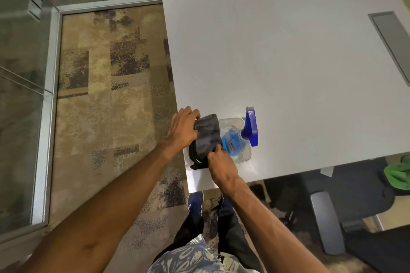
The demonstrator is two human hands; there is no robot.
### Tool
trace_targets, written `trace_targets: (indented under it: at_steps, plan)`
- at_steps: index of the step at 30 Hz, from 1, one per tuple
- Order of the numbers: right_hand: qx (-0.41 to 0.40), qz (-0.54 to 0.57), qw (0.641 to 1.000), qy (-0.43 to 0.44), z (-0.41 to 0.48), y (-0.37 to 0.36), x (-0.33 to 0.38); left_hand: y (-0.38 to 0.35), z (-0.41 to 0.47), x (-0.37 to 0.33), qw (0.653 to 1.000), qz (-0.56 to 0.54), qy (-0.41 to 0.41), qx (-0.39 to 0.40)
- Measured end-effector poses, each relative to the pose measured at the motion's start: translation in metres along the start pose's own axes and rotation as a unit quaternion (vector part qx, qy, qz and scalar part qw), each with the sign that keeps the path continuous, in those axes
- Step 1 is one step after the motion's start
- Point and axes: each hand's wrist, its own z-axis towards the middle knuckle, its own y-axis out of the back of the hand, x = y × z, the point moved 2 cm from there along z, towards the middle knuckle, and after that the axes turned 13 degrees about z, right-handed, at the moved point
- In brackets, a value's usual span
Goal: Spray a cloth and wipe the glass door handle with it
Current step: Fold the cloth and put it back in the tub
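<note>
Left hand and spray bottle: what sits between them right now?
The grey cloth, gripped by the left hand and right hand, lies against the spray bottle, head view.

A folded dark grey cloth (207, 134) lies at the near left corner of the white table, partly over a clear plastic tub. Just beside it on the right, a clear spray bottle of blue liquid (240, 136) stands in the tub, its blue trigger head pointing away.

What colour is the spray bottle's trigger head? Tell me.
Deep blue trigger head, clearest in the head view.
</note>
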Motion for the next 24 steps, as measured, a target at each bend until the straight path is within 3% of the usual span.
trace_targets:
  at_steps: [11, 17, 24]
  plan:
    - [0.041, 0.026, 0.998, -0.026, 0.009, -0.01, -0.004, -0.015, -0.01, -0.001, 0.978, 0.184, -0.093, -0.006]
    - [0.049, -0.011, 0.999, -0.016, -0.001, -0.005, -0.006, -0.02, -0.009, 0.003, 0.984, 0.154, -0.091, 0.021]
    - [-0.003, -0.05, 0.998, 0.043, -0.02, 0.012, 0.01, -0.003, -0.022, 0.006, 0.996, 0.057, -0.063, 0.012]
